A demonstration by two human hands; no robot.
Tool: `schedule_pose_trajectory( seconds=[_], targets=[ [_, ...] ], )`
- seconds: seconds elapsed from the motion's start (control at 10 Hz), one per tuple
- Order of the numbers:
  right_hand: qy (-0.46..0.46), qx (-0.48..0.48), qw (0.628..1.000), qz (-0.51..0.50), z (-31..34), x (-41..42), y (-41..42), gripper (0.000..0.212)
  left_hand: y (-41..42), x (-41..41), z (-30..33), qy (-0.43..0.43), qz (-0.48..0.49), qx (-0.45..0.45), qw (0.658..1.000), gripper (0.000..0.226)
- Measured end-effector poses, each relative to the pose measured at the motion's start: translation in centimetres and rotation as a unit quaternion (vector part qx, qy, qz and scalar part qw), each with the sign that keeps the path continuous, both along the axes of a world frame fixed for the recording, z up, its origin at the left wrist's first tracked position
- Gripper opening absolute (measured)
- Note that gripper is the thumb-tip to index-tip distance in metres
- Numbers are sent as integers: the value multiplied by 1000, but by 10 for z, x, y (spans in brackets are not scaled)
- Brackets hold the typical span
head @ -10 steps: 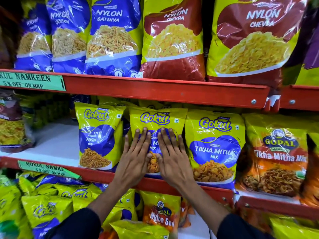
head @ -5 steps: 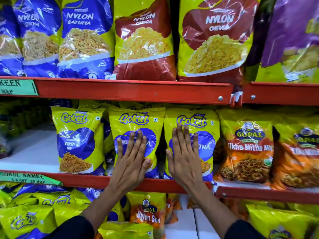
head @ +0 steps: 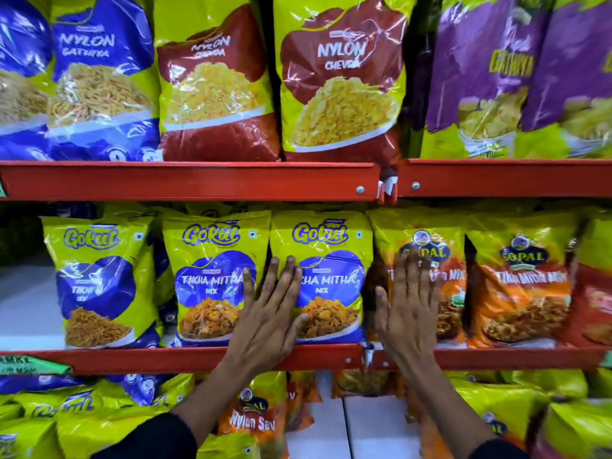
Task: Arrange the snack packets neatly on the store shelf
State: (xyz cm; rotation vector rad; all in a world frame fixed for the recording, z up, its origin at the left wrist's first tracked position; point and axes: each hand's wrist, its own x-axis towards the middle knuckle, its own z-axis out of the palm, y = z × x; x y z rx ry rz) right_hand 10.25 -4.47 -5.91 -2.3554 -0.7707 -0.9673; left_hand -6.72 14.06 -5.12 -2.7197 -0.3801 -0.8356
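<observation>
Left hand (head: 265, 313) and right hand (head: 409, 303), fingers spread flat and grasping nothing, press yellow-blue Gokul packet (head: 326, 276) and neighbouring orange Gopal packet (head: 427, 260) above red shelf edge (head: 165, 359).

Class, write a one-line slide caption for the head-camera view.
Left hand flat on Gokul Tikha Mitha packets, right hand flat on a Gopal packet, middle shelf.

On the red-edged middle shelf (head: 185, 359), a Gokul Tikha Mitha Mix packet (head: 326, 279) stands upright with its twin (head: 212, 279) touching its left side, a Gokul Tikhi Sev packet (head: 99, 279) farther left, and two orange Gopal packets (head: 516, 283) to its right.
</observation>
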Motion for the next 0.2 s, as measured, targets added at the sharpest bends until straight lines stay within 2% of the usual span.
schedule_pose_trajectory(
  seconds=[0.1,0.2],
  targets=[
    [5,-34,999,5,-8,15,-8,69,-6,7,1,-8,7,-1,1000,75],
    [-30,5,999,33,6,6,-18,70,-20,9,15,-49,-21,-1,999,74]
  ],
)
